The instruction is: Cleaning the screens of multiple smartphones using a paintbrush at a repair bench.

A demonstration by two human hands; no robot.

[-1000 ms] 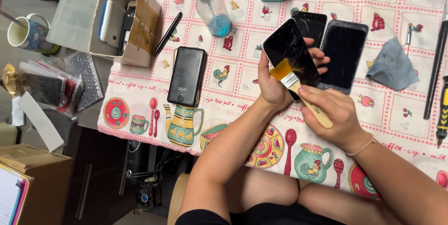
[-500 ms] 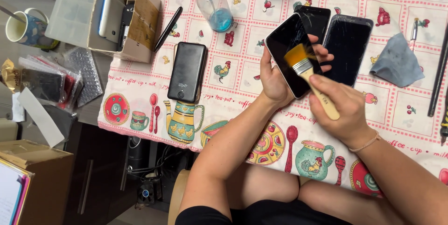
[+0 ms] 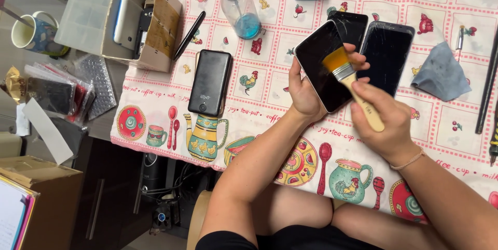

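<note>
Brushing higher than half a second ago, the right hand (image 3: 386,125), fingers clamped on the paintbrush (image 3: 348,80), sets bristles mid-screen on the phone (image 3: 324,66), gripped above the worktop (image 3: 270,99) by the left hand (image 3: 306,94). The cardboard box (image 3: 155,27) holds phones.

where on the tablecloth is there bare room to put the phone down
Bare cloth lies between the black power bank and the left hand, and along the near edge below the grey cloth. It is crowded by the cardboard box, spray bottle and the two flat phones.
</note>
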